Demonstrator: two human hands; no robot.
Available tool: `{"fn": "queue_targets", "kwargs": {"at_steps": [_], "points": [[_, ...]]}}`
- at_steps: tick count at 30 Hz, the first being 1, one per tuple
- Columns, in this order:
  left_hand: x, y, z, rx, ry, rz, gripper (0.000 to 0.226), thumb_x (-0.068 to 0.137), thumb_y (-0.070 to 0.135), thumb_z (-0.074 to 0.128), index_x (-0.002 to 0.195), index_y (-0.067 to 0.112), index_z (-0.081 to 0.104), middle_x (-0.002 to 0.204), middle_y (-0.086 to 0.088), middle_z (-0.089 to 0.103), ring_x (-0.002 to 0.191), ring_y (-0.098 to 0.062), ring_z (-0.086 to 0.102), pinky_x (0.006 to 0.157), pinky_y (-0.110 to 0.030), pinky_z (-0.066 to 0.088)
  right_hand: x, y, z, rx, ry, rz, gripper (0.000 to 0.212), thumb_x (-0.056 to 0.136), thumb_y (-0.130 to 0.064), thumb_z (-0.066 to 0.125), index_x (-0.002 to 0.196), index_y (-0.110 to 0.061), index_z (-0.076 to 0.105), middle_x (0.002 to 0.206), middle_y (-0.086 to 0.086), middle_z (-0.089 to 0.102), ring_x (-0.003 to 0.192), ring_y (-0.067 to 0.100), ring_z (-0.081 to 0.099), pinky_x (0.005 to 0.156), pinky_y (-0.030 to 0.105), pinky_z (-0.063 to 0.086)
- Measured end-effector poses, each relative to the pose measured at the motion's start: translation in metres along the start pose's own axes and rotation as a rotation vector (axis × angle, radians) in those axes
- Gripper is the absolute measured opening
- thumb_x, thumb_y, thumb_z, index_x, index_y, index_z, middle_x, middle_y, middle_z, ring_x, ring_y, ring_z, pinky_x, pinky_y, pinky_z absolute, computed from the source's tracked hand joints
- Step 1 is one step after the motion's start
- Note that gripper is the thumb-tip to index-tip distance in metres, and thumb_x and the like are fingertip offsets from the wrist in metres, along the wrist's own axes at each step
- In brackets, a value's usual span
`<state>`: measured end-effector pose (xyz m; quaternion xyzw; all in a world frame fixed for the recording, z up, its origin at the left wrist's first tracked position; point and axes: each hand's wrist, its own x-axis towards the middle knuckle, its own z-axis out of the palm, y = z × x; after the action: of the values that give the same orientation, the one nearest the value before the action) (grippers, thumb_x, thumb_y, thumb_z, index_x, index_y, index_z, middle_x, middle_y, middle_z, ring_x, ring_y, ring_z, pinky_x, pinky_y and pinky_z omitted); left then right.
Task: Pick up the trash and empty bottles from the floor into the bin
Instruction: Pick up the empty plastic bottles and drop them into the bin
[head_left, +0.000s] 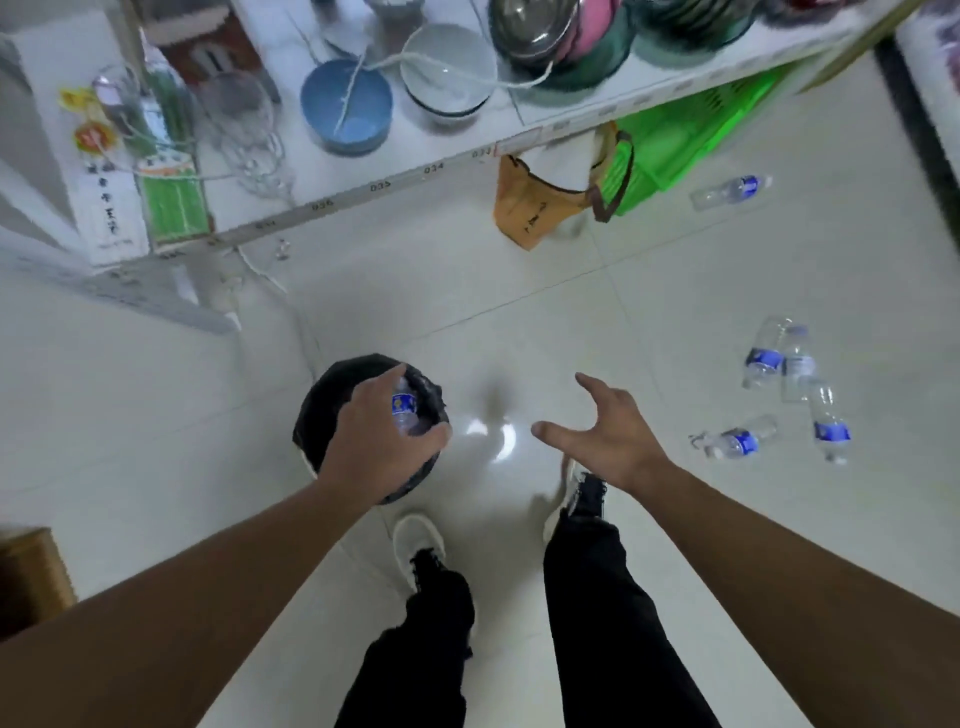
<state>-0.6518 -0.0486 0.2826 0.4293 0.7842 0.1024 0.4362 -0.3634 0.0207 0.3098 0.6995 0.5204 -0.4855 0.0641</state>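
Head view: L hand (382, 441) grips a clear bottle (406, 410) w/ blue label, fingers curled round it, right over the bin (332, 405). Bin is black, lined w/ a black bag, standing on the white tile floor (519, 312) just ahead of the person's feet. R hand (608, 436) holds nothing, fingers spread wide, hovering above bare floor to the right of the bin.

More bottles on the floor, right side: a cluster of four (795, 384) lying well apart from the bin, two of them side by side and touching, one below them, one more (737, 441) flat nearest the R hand. Another single bottle (732, 192) lies farther off, near a green basket (675, 150).

Around: shelf (363, 176) runs across the top, carrying a blue bowl (345, 109), white bowls (449, 73), stacked metal and green bowls (566, 41), boxed goods at left. Orange bag (530, 208) hangs or leans at the shelf edge beside the green basket; cannot tell which. White cord (265, 270) dangles off the shelf toward the floor behind the bin. Brown box (31, 577) at far left edge. Black trousers, white shoes (418, 540) at bottom. Picture is motion-blurred.
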Motion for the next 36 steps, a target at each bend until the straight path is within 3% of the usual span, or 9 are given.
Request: {"fn": "queue_targets", "kwargs": {"at_steps": [5, 12, 19, 25, 29, 36], "points": [[-0.018, 0.066, 0.016, 0.129, -0.109, 0.154, 0.109, 0.073, 0.082, 0.073, 0.164, 0.044, 0.026, 0.167, 0.009, 0.033, 0.154, -0.021, 0.035, 0.121, -0.052, 0.041, -0.046, 0.065, -0.035, -0.004, 0.096, 0.071, 0.113, 0.067, -0.082, 0.075, 0.164, -0.045, 0.030, 0.168, -0.006, 0.028, 0.153, 0.024, 0.036, 0.119, 0.047, 0.041], [-0.026, 0.142, 0.089, 0.267, -0.144, 0.278, 0.105, 0.079, 0.075, 0.072, 0.167, 0.042, 0.024, 0.169, 0.005, 0.031, 0.153, -0.028, 0.035, 0.116, -0.055, 0.040, -0.072, 0.167, -0.079, 0.129, 0.217, 0.192, 0.114, 0.063, -0.084, 0.075, 0.162, -0.045, 0.034, 0.166, -0.004, 0.030, 0.151, 0.026, 0.038, 0.115, 0.047, 0.043], [-0.085, 0.190, 0.216, 0.440, -0.273, 0.306, 0.115, 0.067, 0.088, 0.057, 0.167, 0.044, 0.022, 0.168, 0.006, 0.031, 0.151, -0.026, 0.038, 0.116, -0.051, 0.042, -0.119, 0.305, -0.102, 0.346, 0.236, 0.318, 0.113, 0.064, -0.082, 0.074, 0.162, -0.045, 0.033, 0.164, -0.008, 0.030, 0.149, 0.023, 0.040, 0.112, 0.044, 0.047], [-0.115, 0.250, 0.303, 0.483, -0.359, 0.346, 0.109, 0.074, 0.086, 0.065, 0.166, 0.049, 0.019, 0.169, 0.014, 0.027, 0.154, -0.018, 0.031, 0.118, -0.043, 0.040, -0.149, 0.400, -0.126, 0.526, 0.259, 0.417, 0.114, 0.063, -0.083, 0.075, 0.162, -0.045, 0.033, 0.165, -0.007, 0.028, 0.148, 0.021, 0.043, 0.111, 0.042, 0.048], [-0.099, 0.295, 0.337, 0.466, -0.313, 0.305, 0.103, 0.081, 0.072, 0.076, 0.166, 0.043, 0.025, 0.170, 0.007, 0.030, 0.155, -0.022, 0.032, 0.122, -0.045, 0.038, -0.142, 0.434, -0.152, 0.600, 0.301, 0.414, 0.111, 0.068, -0.079, 0.079, 0.163, -0.043, 0.034, 0.165, -0.005, 0.029, 0.146, 0.023, 0.045, 0.108, 0.041, 0.048], [-0.051, 0.363, 0.366, 0.514, -0.363, 0.361, 0.103, 0.076, 0.073, 0.072, 0.164, 0.044, 0.029, 0.166, 0.011, 0.032, 0.154, -0.019, 0.032, 0.119, -0.044, 0.040, -0.102, 0.439, -0.189, 0.689, 0.330, 0.424, 0.109, 0.072, -0.075, 0.081, 0.164, -0.042, 0.033, 0.165, -0.003, 0.030, 0.146, 0.024, 0.047, 0.109, 0.040, 0.047]]}}
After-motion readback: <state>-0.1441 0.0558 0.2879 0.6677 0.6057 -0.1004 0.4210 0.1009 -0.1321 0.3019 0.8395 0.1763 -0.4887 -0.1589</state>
